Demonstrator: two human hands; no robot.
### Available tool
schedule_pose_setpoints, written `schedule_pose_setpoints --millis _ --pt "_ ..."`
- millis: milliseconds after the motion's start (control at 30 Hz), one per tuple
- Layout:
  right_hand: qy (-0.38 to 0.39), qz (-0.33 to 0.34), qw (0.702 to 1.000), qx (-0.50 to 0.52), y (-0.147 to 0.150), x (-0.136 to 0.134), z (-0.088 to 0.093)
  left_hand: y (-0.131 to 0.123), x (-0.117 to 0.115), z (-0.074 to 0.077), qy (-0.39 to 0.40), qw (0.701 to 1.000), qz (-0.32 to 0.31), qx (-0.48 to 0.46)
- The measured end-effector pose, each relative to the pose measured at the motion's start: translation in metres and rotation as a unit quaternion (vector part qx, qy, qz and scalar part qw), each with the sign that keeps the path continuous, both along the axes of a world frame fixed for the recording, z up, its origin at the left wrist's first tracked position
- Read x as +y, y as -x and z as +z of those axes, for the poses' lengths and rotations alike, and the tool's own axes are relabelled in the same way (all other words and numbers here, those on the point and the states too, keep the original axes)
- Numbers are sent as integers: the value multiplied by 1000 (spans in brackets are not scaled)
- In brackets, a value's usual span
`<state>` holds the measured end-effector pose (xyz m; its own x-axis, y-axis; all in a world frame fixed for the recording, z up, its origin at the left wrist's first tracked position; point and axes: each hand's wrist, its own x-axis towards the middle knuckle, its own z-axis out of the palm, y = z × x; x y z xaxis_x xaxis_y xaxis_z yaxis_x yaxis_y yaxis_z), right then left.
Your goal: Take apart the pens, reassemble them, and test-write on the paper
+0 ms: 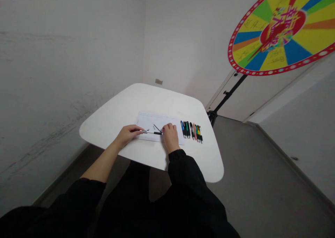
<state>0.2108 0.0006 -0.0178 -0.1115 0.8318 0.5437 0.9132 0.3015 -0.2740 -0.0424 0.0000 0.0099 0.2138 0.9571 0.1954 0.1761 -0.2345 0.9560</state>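
Both hands are on a slim white-and-black pen, which sits low over a white paper sheet on the rounded white table. Its long axis runs left to right. The left hand has its fingers closed on the white end, and the right hand has its fingers closed on the black end. A row of coloured pens lies just right of the sheet, nearer the right hand.
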Motion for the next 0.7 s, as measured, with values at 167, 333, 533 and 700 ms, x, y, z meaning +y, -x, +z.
schedule_pose_setpoints --millis 167,333,533,700 --pt "-24 23 998 60 -1 -6 7 0 1 -1 11 999 29 -11" --pt "-69 85 971 215 -3 -15 14 1 1 -1 44 997 60 -34" --pt "-57 102 930 348 -1 -22 17 2 3 -2 48 996 70 -43" --pt "-37 88 914 394 3 -24 16 2 4 -4 57 995 63 -43"
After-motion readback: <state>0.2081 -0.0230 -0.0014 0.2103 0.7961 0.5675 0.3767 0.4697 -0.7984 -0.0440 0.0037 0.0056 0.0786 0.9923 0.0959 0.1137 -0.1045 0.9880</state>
